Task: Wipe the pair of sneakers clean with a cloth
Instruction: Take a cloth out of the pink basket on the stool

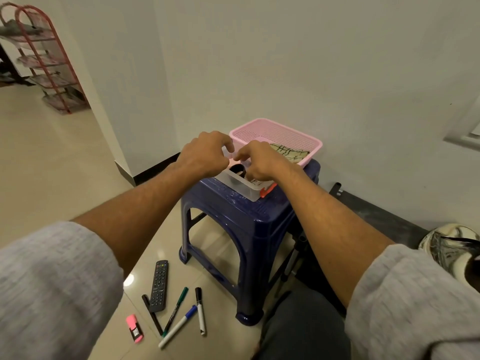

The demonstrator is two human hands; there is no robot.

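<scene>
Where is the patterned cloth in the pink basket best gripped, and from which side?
Pinch the cloth on its upper face near the middle, coming straight down from above. It lies low inside the pink basket, whose walls close off every side, so only the open top gives the fingers room.

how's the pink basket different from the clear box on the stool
The basket is pink with perforated walls; the box is clear with solid walls and an orange clip. The basket holds a patterned cloth; the box holds a dark round thing. The basket sits farther back, the box nearer. Both are rectangular, open-topped and on the blue stool.
</scene>
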